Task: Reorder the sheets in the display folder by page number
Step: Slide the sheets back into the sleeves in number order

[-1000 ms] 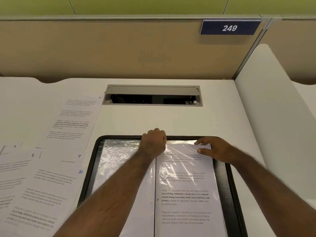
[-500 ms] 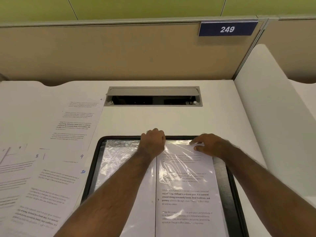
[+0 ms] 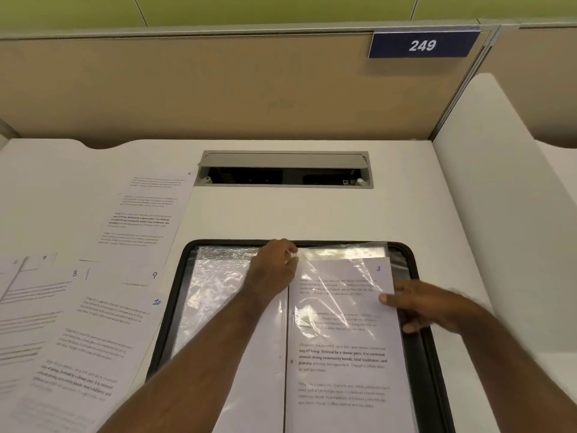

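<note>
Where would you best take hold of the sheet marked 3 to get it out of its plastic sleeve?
Probably at its top edge, coming from the far end. The sleeve opens there, where the left hand pinches the film up, and sheet 3 lies just below that opening. The right hand grips its right edge through the film, which steadies but cannot free it.

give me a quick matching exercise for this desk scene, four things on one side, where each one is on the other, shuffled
Things:
1. sheet numbered 3
2. sheet numbered 10
3. left hand
4. blue 249 sign

Places:
A. on the partition, upper right
B. inside the folder's right-hand sleeve
C. loose on the desk, left of the folder
D. at the top of the folder's spine, pinching the sleeve's edge

Pairs: 1-B, 2-C, 3-D, 4-A
</note>
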